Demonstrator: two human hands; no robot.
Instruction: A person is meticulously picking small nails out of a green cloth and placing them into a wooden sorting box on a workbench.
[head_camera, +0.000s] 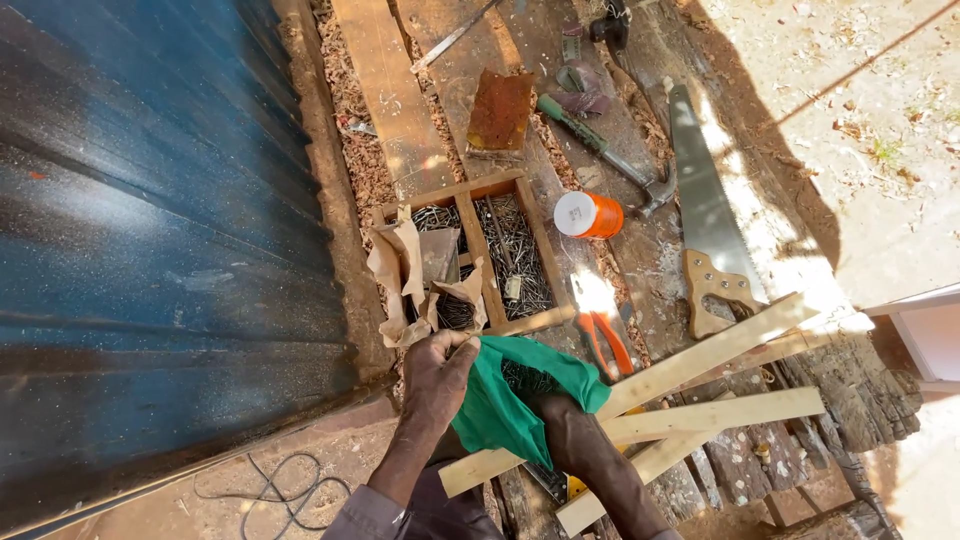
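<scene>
My left hand (435, 378) grips the upper edge of a green plastic bag (500, 405), holding its mouth wide. My right hand (565, 430) is shut on the bag from the lower right side. Dark nails show inside the bag's mouth (525, 378). Just above the bag stands a wooden tray (497, 185) with two compartments of nails, lined with torn brown paper (400, 265). Both hands are over the near end of a rough wooden workbench (740, 465).
A handsaw (705, 215), a claw hammer (610, 155), an orange container with a white lid (588, 214), orange-handled pliers (605, 340) and a rusty plate (500, 108) lie on the bench. Pale wooden slats (700, 415) cross its near end. Blue corrugated sheet (150, 250) fills the left. A cable (280, 485) lies on the ground.
</scene>
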